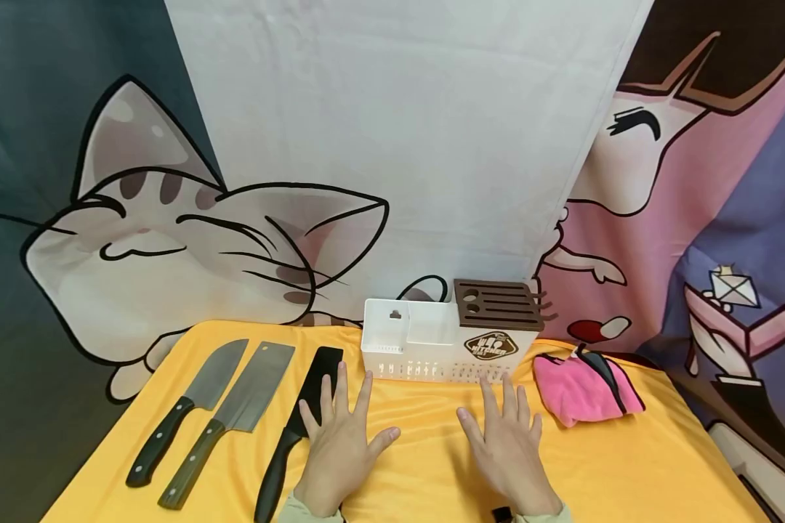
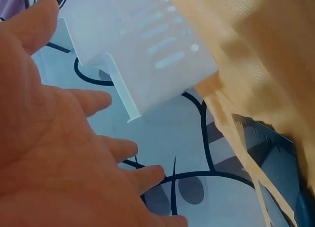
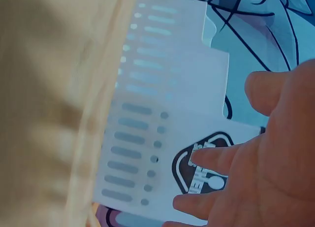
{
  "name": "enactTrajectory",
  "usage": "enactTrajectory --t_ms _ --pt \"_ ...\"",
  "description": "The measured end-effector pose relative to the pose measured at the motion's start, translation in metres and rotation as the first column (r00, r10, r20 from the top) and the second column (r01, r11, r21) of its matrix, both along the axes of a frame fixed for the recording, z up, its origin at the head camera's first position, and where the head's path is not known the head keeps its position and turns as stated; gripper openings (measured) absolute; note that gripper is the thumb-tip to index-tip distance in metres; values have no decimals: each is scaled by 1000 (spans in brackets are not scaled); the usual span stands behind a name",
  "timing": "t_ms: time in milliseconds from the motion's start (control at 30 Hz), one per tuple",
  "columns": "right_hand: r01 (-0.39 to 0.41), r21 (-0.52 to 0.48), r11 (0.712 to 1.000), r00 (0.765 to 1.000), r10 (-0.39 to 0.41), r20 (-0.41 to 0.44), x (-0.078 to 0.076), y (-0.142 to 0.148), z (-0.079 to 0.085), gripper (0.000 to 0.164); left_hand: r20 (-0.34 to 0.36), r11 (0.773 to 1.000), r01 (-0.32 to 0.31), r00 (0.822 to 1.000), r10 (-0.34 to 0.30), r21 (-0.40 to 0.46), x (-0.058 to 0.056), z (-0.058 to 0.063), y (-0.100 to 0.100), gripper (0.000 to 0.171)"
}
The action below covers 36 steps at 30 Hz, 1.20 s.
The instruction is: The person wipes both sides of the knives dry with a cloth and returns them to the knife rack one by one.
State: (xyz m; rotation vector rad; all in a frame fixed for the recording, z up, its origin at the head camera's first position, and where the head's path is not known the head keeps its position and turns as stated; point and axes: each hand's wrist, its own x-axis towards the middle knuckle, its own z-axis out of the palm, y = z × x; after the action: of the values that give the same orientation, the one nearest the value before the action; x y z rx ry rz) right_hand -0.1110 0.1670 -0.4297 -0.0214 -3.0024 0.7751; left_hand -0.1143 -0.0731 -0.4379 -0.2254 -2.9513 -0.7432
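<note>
Both hands hover over the yellow cloth with fingers spread and nothing held. The left hand (image 1: 341, 452) overlaps the edge of a black-bladed knife (image 1: 320, 378) in the head view. My right hand (image 1: 512, 452) is in front of a white knife holder (image 1: 425, 356), whose brown slotted top (image 1: 499, 305) covers its right part. Left of the hands lie a black-handled kitchen knife (image 1: 196, 399) and a cleaver (image 1: 242, 407) with a greenish wooden handle. In the right wrist view, the fingers overlap the dark printed logo (image 3: 202, 168) on the holder's front.
To the right of the holder is a bunched pink cloth (image 1: 585, 388) with dark edging. A yellow cloth (image 1: 425, 450) covers the table. Behind it hangs a cartoon-printed curtain (image 1: 405, 131), close to the holder's back.
</note>
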Motion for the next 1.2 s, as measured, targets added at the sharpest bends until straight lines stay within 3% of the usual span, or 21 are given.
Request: enactTrajectory --t_ms 500,933,1200 --pt "8 50 999 999 -6 -44 -7 35 -4 72 114 998 -46 993 40 49 1 7 -41 88" --pt "51 37 998 997 -53 57 -17 64 -8 82 154 996 -84 984 88 -36 1 9 -92 93" --pt "89 45 995 993 -92 70 -31 90 -11 86 227 989 -126 964 140 -72 -3 12 -127 99"
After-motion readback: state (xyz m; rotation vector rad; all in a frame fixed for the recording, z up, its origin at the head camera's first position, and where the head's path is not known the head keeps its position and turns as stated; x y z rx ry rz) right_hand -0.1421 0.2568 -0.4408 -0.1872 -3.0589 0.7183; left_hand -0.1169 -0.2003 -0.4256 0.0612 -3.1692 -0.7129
